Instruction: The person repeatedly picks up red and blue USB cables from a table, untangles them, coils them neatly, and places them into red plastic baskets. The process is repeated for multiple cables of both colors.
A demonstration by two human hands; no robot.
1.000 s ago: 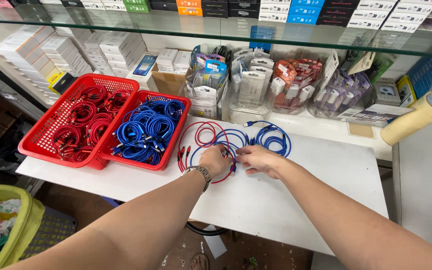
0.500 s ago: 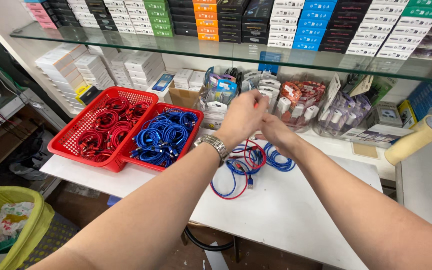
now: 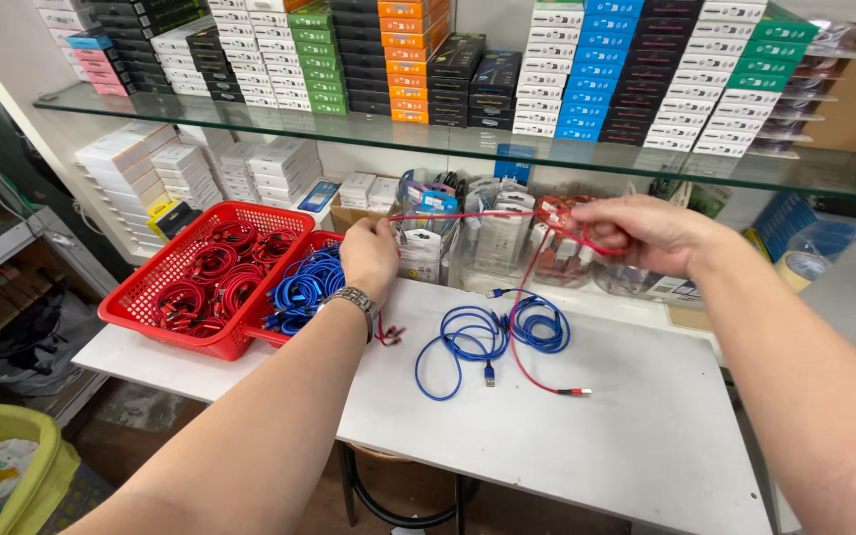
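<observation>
My left hand (image 3: 371, 256) and my right hand (image 3: 636, 230) are raised above the white table (image 3: 646, 436), pinching a red cable (image 3: 478, 215) stretched taut between them. From my right hand the red cable drops down to the table and ends in a plug (image 3: 575, 392). A short end hangs below my left wrist. Two coiled blue cables (image 3: 492, 335) lie on the table under the hands.
A red basket (image 3: 141, 317) of coiled red cables and a second red basket of blue cables (image 3: 301, 287) stand at the table's left. Clear bins of packaged goods (image 3: 487, 243) line the back. A glass shelf (image 3: 448, 144) with stacked boxes is above. A yellow bin (image 3: 12, 466) sits on the floor at left.
My hands rose from the table and pulled apart, drawing the red cable out straight between them. The blue cables stayed on the table.
</observation>
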